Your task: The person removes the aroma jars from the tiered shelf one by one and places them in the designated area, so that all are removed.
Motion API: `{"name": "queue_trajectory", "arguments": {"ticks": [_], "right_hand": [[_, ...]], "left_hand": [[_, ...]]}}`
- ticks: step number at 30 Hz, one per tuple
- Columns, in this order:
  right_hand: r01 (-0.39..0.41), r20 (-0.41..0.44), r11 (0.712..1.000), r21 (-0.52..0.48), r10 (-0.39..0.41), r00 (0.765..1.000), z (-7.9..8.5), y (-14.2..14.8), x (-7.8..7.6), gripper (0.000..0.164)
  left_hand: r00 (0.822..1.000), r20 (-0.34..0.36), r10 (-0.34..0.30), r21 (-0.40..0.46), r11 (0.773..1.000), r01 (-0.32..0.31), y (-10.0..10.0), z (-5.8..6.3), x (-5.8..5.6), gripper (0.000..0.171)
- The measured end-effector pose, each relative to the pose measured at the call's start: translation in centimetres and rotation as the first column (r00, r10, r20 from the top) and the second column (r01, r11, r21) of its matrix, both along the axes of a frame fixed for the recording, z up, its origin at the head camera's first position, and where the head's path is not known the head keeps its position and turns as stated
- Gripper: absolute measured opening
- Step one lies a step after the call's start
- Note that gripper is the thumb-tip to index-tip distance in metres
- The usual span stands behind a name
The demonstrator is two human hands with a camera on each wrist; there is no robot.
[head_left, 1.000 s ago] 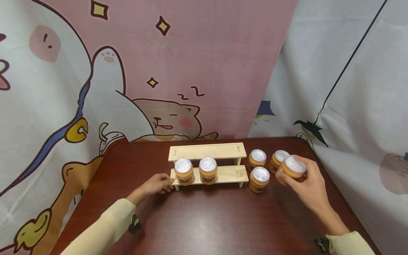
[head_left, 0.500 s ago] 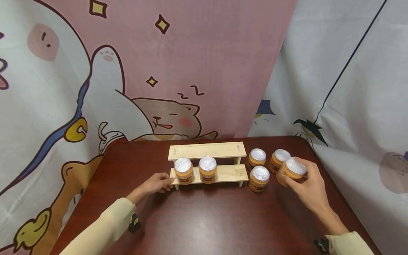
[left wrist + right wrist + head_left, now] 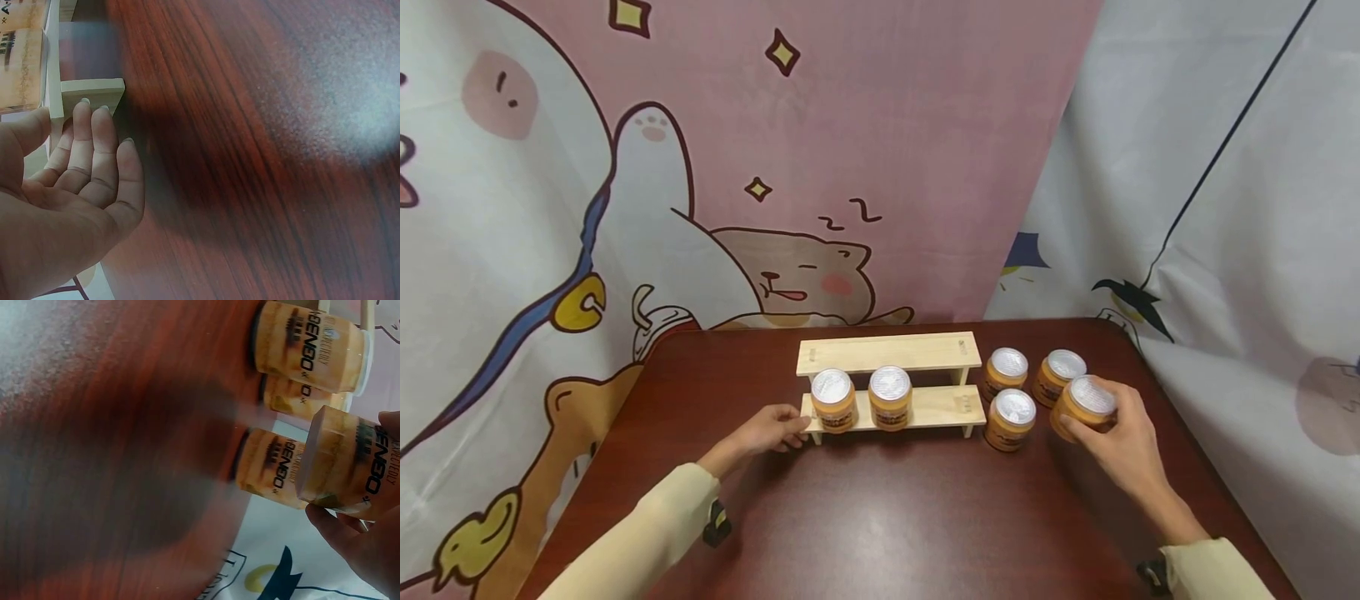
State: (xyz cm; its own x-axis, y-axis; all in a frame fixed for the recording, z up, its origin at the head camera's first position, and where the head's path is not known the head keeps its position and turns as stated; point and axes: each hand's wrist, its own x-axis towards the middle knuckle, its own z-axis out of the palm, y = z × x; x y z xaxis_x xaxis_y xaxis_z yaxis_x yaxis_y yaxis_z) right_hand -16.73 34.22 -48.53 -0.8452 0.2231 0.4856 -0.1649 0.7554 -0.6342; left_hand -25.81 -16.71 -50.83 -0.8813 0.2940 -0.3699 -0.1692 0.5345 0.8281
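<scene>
Biggest thing around me is the cartoon backdrop (image 3: 917, 150), pink with a sleeping bear on it, hanging behind a dark reddish wood table (image 3: 850, 517). On that sits my two-step wooden rack (image 3: 887, 353), pale and bare on the upper step.

My left hand (image 3: 772, 428) has the left end of the lower step, thumb on the board and fingers bent in underneath. My right hand (image 3: 1123, 433) is curled around an orange jar with a silvery lid (image 3: 1084, 407), thumb on one side and fingers on the other, base up off the tabletop. It's right of the rack, by the back-right jar (image 3: 1060, 377); can't tell if those two touch.

Same kind of jar everywhere else: left jar (image 3: 833, 403) and middle jar (image 3: 891, 402) upright on the lower step, then back-left jar (image 3: 1006, 375) and front jar (image 3: 1010, 422) standing just beside the rack's right end.
</scene>
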Motion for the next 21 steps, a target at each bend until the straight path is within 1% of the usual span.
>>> {"name": "queue_trajectory", "arguments": {"ticks": [2,5,15,21], "right_hand": [[0.002,0.005,1.000,0.002,-0.002,1.000,-0.4,0.0,-0.1,0.072],[0.004,0.018,1.000,-0.001,-0.004,1.000,-0.8,0.1,-0.3,0.070],[-0.011,0.098,1.000,-0.012,0.012,0.995,-2.0,-0.1,-1.1,0.070],[-0.009,0.086,1.000,-0.007,0.010,0.996,-2.5,-0.4,-1.5,0.070]], "left_hand": [[1.000,0.001,0.006,-0.008,1.000,-0.006,0.0,0.0,-0.1,0.026],[1.000,-0.005,-0.002,-0.020,1.000,0.002,0.0,0.0,-0.1,0.026],[1.000,-0.005,0.002,-0.016,1.000,-0.002,-0.1,-0.1,-0.2,0.025],[1.000,-0.007,-0.007,-0.001,1.000,0.007,-0.1,-0.1,-0.1,0.025]]}}
